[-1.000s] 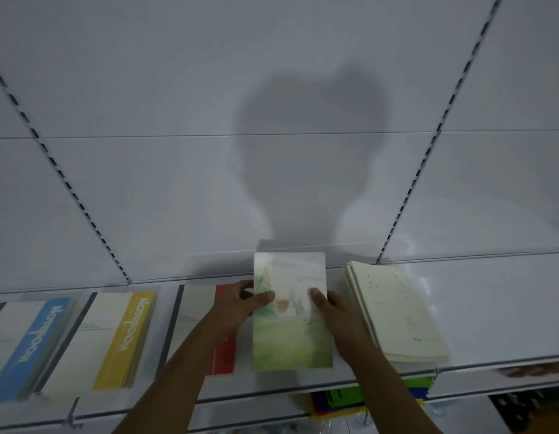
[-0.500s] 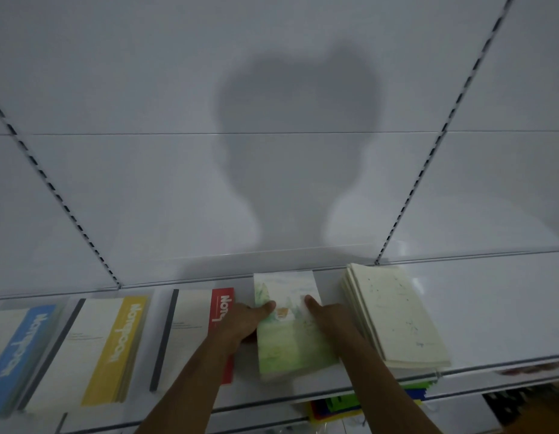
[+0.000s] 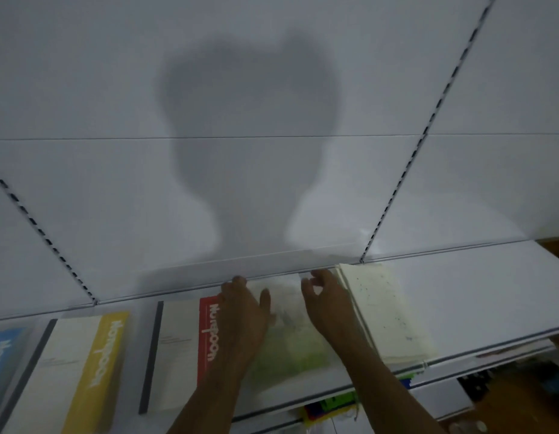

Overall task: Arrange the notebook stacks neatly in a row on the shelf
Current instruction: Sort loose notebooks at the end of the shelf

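A green watercolour-cover notebook stack (image 3: 292,349) lies flat on the white shelf (image 3: 478,296), between a red-striped notebook stack (image 3: 181,349) and a cream notebook stack (image 3: 388,311). My left hand (image 3: 243,317) lies along the green stack's left side, fingers stretched to its far edge and thumb on the cover; it overlaps the red stripe. At the stack's far right corner sits my right hand (image 3: 325,303), fingers loosely curled and touching the edge beside the cream stack.
A yellow-striped stack (image 3: 81,368) and a blue-striped stack (image 3: 2,355) continue the row to the left. The white back panel with slotted uprights (image 3: 397,180) rises right behind the stacks. Bare shelf extends right of the cream stack. Colourful items (image 3: 331,405) lie on the shelf below.
The green stack has gone from tilted up in both hands to lying flat. Both hands have slid along its sides toward the back panel.
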`<state>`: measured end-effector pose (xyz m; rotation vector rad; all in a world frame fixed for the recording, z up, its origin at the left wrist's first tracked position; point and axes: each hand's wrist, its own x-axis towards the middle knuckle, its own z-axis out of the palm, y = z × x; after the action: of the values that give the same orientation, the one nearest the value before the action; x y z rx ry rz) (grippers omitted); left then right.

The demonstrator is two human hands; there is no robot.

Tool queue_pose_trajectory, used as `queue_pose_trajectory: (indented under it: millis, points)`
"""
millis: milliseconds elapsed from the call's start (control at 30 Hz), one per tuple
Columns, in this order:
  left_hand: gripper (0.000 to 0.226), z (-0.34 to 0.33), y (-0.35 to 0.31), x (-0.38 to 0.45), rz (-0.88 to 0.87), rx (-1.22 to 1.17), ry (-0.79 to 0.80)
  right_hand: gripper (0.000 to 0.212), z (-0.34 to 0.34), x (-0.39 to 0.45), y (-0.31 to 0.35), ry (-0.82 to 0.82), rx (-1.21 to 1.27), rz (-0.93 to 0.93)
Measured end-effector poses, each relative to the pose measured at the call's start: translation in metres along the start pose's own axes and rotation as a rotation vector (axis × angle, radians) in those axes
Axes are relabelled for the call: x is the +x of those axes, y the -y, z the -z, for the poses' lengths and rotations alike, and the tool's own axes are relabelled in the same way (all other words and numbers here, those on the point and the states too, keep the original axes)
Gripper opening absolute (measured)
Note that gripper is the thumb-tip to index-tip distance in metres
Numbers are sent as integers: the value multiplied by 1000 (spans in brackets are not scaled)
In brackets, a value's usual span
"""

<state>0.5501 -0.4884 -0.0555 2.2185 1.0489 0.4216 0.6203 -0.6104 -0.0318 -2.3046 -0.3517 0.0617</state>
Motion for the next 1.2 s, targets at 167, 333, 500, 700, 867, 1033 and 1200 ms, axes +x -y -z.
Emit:
queue_pose_trajectory:
  millis: [167, 333, 500, 700, 867, 1033, 1200]
  points:
    - [18, -18, -59, -19, -212, -293, 140, 29, 55, 27, -24, -176, 76, -49]
    - [47, -63, -99, -40, -50, -333, 530, 58, 81, 71, -96, -68, -109, -353]
    - [84, -118, -123, -35, 306, -320, 576, 80, 87, 99, -165, 254, -92, -489]
    - [81, -168, -149, -38, 541, -494, 425, 72, 88, 119, -211, 428, 50, -381]
    - [66, -175, -148, -38, 685, -655, 410, 78, 91, 136, -228, 508, 122, -383]
    - [37, -165, -154, -41, 740, -787, 533, 94, 102, 140, -235, 595, 379, -500]
    - [43, -164, -159, -46, 624, -908, 576, 78, 116, 140, -229, 540, 495, -432]
